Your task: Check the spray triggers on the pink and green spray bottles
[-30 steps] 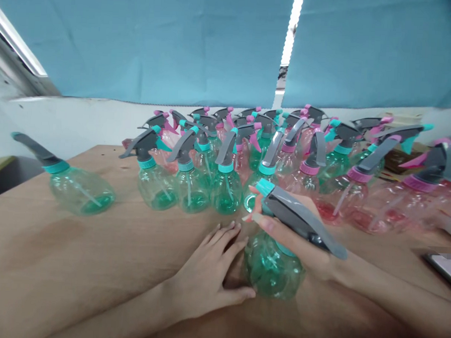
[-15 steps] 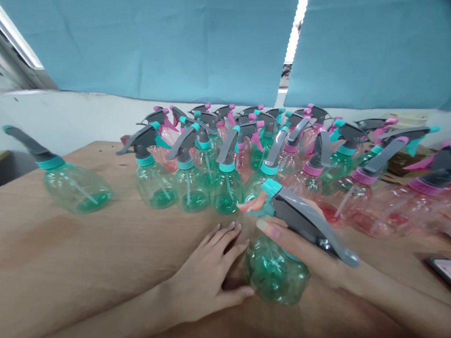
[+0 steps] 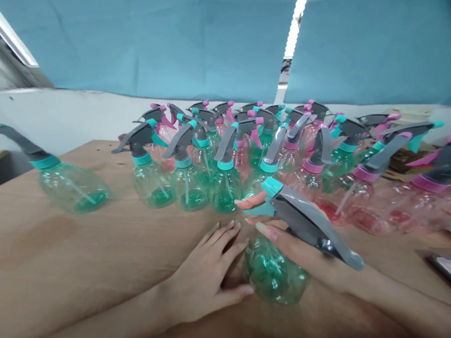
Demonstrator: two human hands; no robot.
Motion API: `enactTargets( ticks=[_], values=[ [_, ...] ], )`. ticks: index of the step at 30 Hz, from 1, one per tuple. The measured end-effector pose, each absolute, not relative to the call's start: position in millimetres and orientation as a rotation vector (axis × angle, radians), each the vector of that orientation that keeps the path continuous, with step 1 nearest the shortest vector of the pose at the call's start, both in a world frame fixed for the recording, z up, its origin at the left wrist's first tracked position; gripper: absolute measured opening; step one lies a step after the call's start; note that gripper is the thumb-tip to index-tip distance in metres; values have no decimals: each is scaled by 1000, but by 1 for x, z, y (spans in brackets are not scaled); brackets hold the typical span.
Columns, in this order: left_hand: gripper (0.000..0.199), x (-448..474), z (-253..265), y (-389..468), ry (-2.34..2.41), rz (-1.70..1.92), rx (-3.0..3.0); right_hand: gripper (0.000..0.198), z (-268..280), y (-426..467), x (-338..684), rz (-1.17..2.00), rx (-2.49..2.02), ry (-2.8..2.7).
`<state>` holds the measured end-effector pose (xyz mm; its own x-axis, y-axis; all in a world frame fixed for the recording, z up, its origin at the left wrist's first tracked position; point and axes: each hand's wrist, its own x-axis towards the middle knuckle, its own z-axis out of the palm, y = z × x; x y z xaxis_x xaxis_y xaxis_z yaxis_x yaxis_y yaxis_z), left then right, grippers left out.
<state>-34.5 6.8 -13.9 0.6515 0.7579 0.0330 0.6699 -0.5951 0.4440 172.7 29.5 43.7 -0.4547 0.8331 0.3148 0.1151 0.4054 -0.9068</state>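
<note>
A clear green spray bottle [image 3: 275, 273] with a grey and teal trigger head stands tilted at the front of the table. My right hand [image 3: 300, 247] is wrapped around its neck below the head, fingers near the teal trigger. Palm down on the wood, my left hand [image 3: 209, 270] lies with its fingers stretched out, thumb tip close to the bottle's base. Just beyond the hands stand more green bottles, the nearest being a green spray bottle [image 3: 226, 191] with a teal collar.
Several pink spray bottles [image 3: 312, 183] crowd the right and back of the wooden table [image 3: 105, 263]. One green spray bottle [image 3: 75, 187] stands apart at the left. A phone [image 3: 447, 268] lies at the right edge. Behind hangs a blue cloth [image 3: 171, 42].
The view has shifted very slightly. Both hands and the held bottle stay almost where they were; nothing has been let go.
</note>
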Motion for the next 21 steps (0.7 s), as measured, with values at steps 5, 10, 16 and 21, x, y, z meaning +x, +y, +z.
enactTargets(
  ticks=[5, 10, 16, 21],
  values=[
    [69, -34, -12, 7, 1154, 240, 2492, 24, 44, 30, 174, 1103, -809, -1835],
    [69, -33, -9, 6, 1147, 242, 2486, 24, 49, 30, 175, 1162, -813, -1855],
    [70, -33, -9, 6, 1158, 200, 2515, 24, 48, 28, 175, 1181, -813, -1834],
    [72, -32, -10, 7, 1164, 134, 2566, 28, 46, 27, 177, 1153, -831, -1863]
  ],
)
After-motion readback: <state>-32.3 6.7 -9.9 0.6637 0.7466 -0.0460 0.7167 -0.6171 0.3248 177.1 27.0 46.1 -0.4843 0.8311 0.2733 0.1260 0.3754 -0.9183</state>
